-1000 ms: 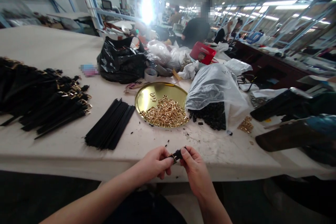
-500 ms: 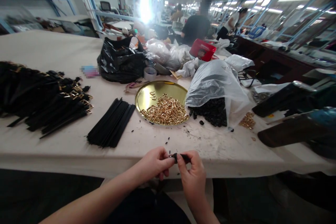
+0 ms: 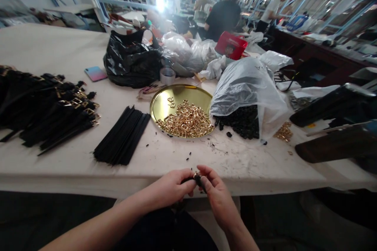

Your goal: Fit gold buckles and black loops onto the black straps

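- Pinching strap (image 3: pixel 198 180) between both hands, above near edge of table (image 3: pixel 165 160). Showing a glint of gold buckle (image 3: pixel 195 173); mostly masked by fingers.
- Left hand (image 3: pixel 173 186): gripping strap from its left, thumb along top.
- Right hand (image 3: pixel 218 198): grasping black part beside buckle, thumb pressed on it, forefinger raised near buckle. Can't tell how hidden fingers sit.
- Strap: looks very light, thin. Should flex easily across its flat, resist edgewise. Probably tough, not fragile.
- Buckle: likely hard, smooth, a bit slick, apt to twist in fingertips. Hold by frame sides; pinch strap flat, close behind buckle. Watch for scratches on gold finish.
- Left of hands, farther up table: strap bundle (image 3: pixel 122 135), laid lengthwise together. Grab one by its end, or expect to drag neighbours.
- Farther left: finished-looking heap (image 3: pixel 50 106), gold at ends, likely to snag.
- Beyond hands: tray (image 3: pixel 160 100) with buckle pile (image 3: pixel 188 120) at near side.
- Right of tray: clear bag (image 3: pixel 244 82), spilling black bits (image 3: pixel 241 120) from its mouth.
- Behind tray: tape (image 3: pixel 167 75), black bag (image 3: pixel 132 60).
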`<state>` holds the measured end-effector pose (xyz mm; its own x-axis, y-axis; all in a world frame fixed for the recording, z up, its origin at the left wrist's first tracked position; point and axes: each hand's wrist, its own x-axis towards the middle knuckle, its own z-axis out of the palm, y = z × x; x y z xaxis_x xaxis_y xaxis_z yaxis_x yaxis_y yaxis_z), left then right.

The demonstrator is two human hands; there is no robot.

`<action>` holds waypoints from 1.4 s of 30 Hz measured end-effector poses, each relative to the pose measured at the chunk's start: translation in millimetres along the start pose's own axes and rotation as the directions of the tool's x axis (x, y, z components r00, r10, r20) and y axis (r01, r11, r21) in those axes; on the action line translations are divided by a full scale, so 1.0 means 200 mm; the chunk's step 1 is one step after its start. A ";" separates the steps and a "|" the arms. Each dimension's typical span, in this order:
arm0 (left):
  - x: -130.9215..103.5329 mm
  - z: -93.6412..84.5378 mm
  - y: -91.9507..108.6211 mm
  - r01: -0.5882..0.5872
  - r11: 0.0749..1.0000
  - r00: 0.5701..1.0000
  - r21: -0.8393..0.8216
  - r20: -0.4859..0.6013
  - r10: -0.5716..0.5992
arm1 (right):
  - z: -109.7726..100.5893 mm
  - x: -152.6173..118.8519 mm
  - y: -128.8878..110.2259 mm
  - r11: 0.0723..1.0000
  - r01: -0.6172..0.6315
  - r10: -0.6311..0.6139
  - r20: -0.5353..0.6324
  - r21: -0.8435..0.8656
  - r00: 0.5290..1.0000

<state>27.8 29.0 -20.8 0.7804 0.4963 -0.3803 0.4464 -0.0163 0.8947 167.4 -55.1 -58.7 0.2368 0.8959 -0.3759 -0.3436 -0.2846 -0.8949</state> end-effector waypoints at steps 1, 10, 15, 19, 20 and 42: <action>0.00 0.00 -0.01 0.017 1.000 1.000 -0.021 0.007 -0.016 | -0.01 0.00 0.00 0.999 -0.034 0.034 0.073 0.003 0.997; 0.00 0.03 -0.11 0.147 0.982 0.989 -0.121 0.004 -0.148 | -0.01 -0.01 0.00 0.986 -0.160 0.142 0.248 0.055 0.958; -0.05 -0.01 -0.09 0.144 0.989 0.989 -0.020 0.037 -0.143 | -0.02 -0.04 0.00 0.995 -0.099 0.097 0.157 0.003 0.983; -0.09 -0.01 -0.07 0.190 0.962 0.978 -0.196 0.119 -0.169 | -0.03 -0.06 0.00 0.978 -0.011 0.016 0.024 -0.207 1.000; -0.10 -0.01 -0.06 0.203 0.949 0.976 -0.243 0.132 -0.175 | -0.03 -0.06 0.00 0.969 0.002 -0.003 -0.001 -0.248 1.000; -0.14 0.03 -0.13 0.288 0.949 0.955 -0.127 0.110 -0.275 | 0.00 -0.15 0.03 0.889 0.045 -0.028 0.044 -0.456 0.999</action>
<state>-3.5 10.9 -35.5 0.6707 0.3833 -0.6350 0.5930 0.2373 0.7695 157.5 -84.0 -53.2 0.2062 0.9176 -0.3398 0.1191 -0.3682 -0.9221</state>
